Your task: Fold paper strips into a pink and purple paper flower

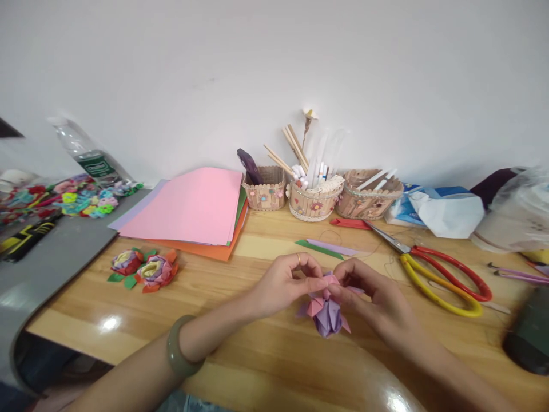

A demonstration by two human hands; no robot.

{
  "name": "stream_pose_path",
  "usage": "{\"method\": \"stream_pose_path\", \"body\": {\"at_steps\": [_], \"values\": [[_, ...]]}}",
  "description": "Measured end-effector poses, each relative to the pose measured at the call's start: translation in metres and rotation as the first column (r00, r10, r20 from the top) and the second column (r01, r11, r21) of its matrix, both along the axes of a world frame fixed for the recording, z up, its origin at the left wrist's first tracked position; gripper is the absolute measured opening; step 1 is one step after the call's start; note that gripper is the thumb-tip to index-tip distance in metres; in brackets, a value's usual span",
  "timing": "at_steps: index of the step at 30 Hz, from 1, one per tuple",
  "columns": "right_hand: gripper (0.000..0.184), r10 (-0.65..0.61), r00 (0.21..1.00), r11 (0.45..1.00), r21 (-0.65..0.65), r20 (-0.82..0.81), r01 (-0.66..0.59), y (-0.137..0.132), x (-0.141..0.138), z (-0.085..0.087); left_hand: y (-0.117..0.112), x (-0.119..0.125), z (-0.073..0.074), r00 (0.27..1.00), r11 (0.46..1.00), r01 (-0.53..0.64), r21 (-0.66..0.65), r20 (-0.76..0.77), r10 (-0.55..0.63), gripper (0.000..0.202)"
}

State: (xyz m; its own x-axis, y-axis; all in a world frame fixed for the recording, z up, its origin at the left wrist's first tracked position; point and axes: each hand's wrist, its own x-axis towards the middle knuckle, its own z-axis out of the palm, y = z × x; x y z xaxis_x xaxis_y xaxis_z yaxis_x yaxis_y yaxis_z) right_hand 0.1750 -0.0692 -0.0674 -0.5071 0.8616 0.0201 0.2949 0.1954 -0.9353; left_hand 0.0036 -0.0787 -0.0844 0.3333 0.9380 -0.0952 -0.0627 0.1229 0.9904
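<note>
Between my two hands, above the wooden table, is a folded paper flower (328, 317) with purple petals and pink outer pieces. My left hand (291, 283) pinches its pink upper edge between thumb and fingers. From the other side my right hand (371, 286) grips the same flower, thumb pressed on the pink paper. The fingertips hide part of the folds. Behind the hands lie a green paper strip (319, 248) and a lilac paper strip (338, 248). Two finished-looking paper flowers, a smaller one (127, 261) and a larger one (156, 270), rest at the left.
A stack of coloured paper (184, 206) lies at the back left. Decorated baskets (315, 205) with sticks and pens stand by the wall. Large scissors (446, 280) with red and yellow handles lie right of my hands, near a tissue pack (446, 212) and a dark object (529, 332).
</note>
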Motion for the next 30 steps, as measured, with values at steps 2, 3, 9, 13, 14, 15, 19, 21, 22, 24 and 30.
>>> {"method": "stream_pose_path", "body": {"at_steps": [2, 3, 9, 13, 14, 15, 19, 21, 22, 24, 30], "values": [[0.027, -0.006, 0.999, 0.995, -0.099, -0.032, 0.003, 0.002, -0.001, 0.001, 0.001, -0.001, -0.001, 1.0, 1.0, 0.005, -0.011, -0.011, -0.005, 0.028], [0.028, -0.015, 0.999, 0.992, -0.125, -0.042, 0.009, 0.002, -0.001, 0.001, 0.002, -0.001, -0.001, 1.0, 1.0, 0.005, -0.009, -0.02, -0.005, 0.028], [0.028, -0.069, 0.996, 0.985, -0.164, -0.061, 0.058, 0.002, -0.003, 0.002, 0.007, -0.004, -0.001, 0.994, 0.999, -0.003, 0.04, -0.107, 0.007, 0.021], [0.028, -0.027, 0.999, 0.986, -0.164, -0.025, 0.023, 0.004, -0.002, 0.007, 0.01, -0.003, -0.005, 0.997, 0.999, -0.019, -0.039, -0.077, 0.016, 0.023], [0.028, -0.014, 1.0, 0.987, -0.162, -0.011, 0.012, 0.004, -0.002, 0.008, 0.01, -0.003, -0.005, 0.996, 0.998, -0.04, -0.046, -0.082, 0.036, 0.023], [0.028, -0.007, 1.0, 0.987, -0.16, 0.005, 0.008, 0.005, -0.002, 0.009, 0.01, -0.003, -0.005, 0.994, 0.997, -0.061, -0.046, -0.094, 0.057, 0.023], [0.027, -0.016, 0.998, 0.991, -0.135, 0.062, 0.025, 0.005, -0.002, 0.009, 0.008, -0.003, -0.003, 0.978, 0.993, -0.108, 0.041, -0.175, 0.114, 0.019], [0.025, -0.015, 0.997, 0.993, -0.117, 0.074, 0.023, 0.005, -0.002, 0.007, 0.007, -0.003, -0.001, 0.978, 0.994, -0.098, 0.045, -0.182, 0.105, 0.019], [0.024, -0.014, 0.997, 0.995, -0.101, 0.081, 0.022, 0.004, -0.002, 0.005, 0.007, -0.003, -0.001, 0.979, 0.996, -0.089, 0.032, -0.181, 0.093, 0.019], [0.02, -0.019, 0.995, 0.999, -0.039, 0.099, 0.023, 0.004, -0.002, 0.001, 0.006, -0.002, -0.002, 0.98, 0.997, -0.073, 0.011, -0.186, 0.074, 0.02], [0.012, -0.028, 0.992, 0.998, -0.055, 0.119, 0.035, 0.004, -0.002, -0.004, 0.007, -0.001, -0.006, 0.991, 0.999, -0.047, 0.022, -0.122, 0.049, 0.025]]}}
